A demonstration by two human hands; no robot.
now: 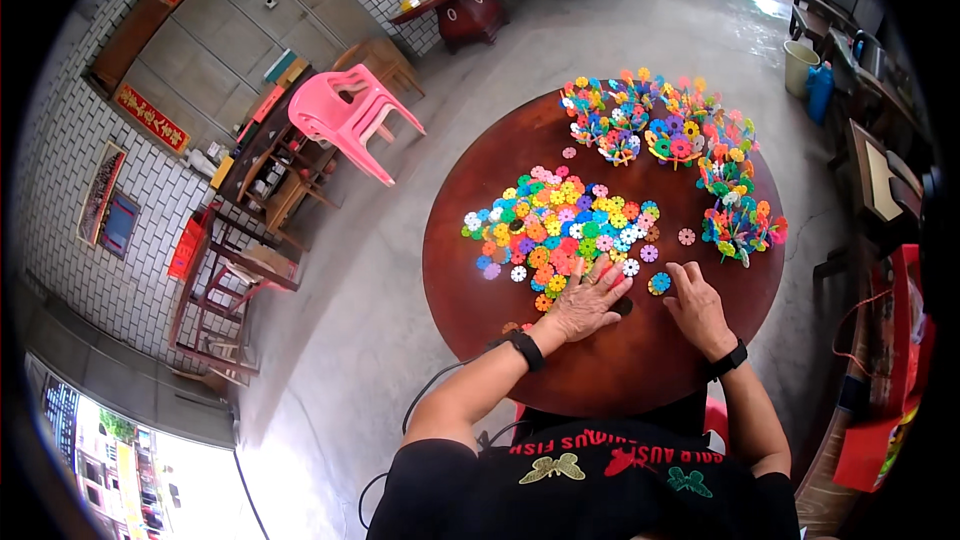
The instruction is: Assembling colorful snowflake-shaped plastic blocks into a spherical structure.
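Note:
A heap of flower-shaped plastic discs [555, 225] in many colours lies on a round dark-red wooden table [480, 310]. My left hand [588, 302] rests palm down at the heap's near edge, its fingers spread over the closest discs. To its right, my right hand [697, 308] is just above the tabletop, fingers stretched forward and apart. Beside those fingertips lies a blue disc [660, 283] with some yellow on it. Along the far right of the table stand several flower-like clusters [675, 140] built from interlocked discs. What lies beneath my left palm is hidden.
A pink plastic chair [345, 115] stands on the grey floor beyond the table's left side. Wooden chairs and shelves [285, 175] line the brick wall. At right are a pale bucket [799, 68], a blue container [819, 92] and red bags [900, 340]. A cable [425, 390] runs by my left arm.

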